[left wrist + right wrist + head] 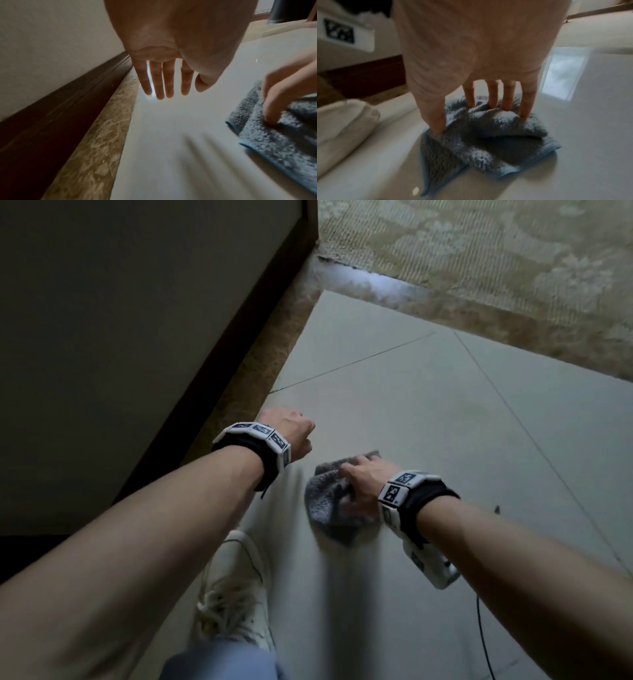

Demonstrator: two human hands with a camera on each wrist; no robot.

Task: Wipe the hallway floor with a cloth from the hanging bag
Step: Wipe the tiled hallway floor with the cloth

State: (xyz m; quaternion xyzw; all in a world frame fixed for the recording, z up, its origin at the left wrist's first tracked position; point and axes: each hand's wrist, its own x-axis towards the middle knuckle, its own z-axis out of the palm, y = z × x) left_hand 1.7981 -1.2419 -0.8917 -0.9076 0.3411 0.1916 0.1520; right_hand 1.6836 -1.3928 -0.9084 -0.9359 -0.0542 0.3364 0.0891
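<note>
A grey terry cloth with a light blue edge (325, 508) lies bunched on the pale tiled floor (428, 405). My right hand (359, 477) arches over it. The right wrist view shows the thumb and four straight fingers (493, 97) pressing their tips into the cloth (488, 142), with a raised fold between them. My left hand (291, 433) hovers to the left of the cloth, near the wall. Its fingers (164, 81) are straight and hold nothing. At the right edge of that view is the cloth (278, 142) under a right fingertip.
A dark wooden skirting board (219, 361) and a brown marbled border strip (270, 361) run along the wall on the left. A patterned mat (479, 244) lies ahead. My white shoe (236, 587) stands just behind the cloth, and a thin black cable (483, 635) trails at the right.
</note>
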